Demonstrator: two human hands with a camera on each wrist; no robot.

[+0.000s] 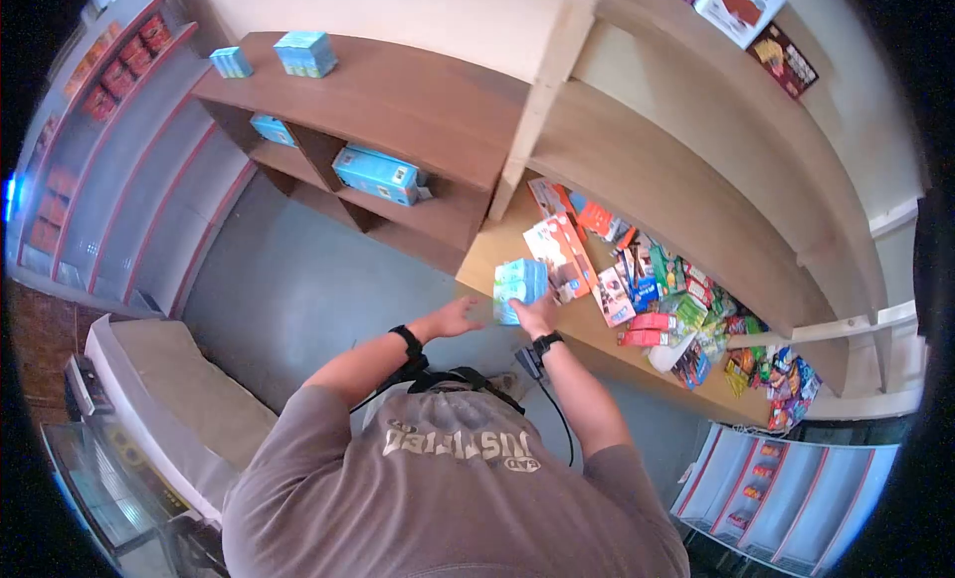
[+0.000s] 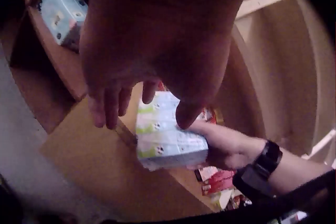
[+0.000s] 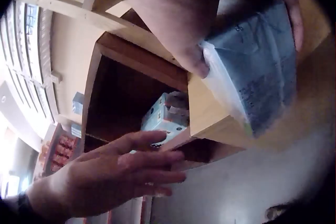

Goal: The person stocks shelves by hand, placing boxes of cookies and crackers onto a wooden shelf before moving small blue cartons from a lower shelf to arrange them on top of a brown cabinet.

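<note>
A light blue, plastic-wrapped pack (image 1: pixel 519 288) is held in my right hand (image 1: pixel 538 313) above the edge of the wooden counter. In the right wrist view, the thumb and fingers of that hand (image 3: pixel 173 11) grip opposite sides of the pack (image 3: pixel 257 66). My left hand (image 1: pixel 453 318) is just left of the pack, not touching it, its fingers extended. The left wrist view shows the left hand (image 2: pixel 152 61) in front of the pack (image 2: pixel 169 132), whose printed side faces up.
Mixed snack packets and boxes lie on the counter (image 1: pixel 487 250) to the right. A brown shelf unit (image 1: pixel 398 91) holds more blue packs (image 1: pixel 376 174). Tall wooden shelves (image 1: pixel 676 190) rise behind the counter; a padded bench (image 1: pixel 184 399) stands at left.
</note>
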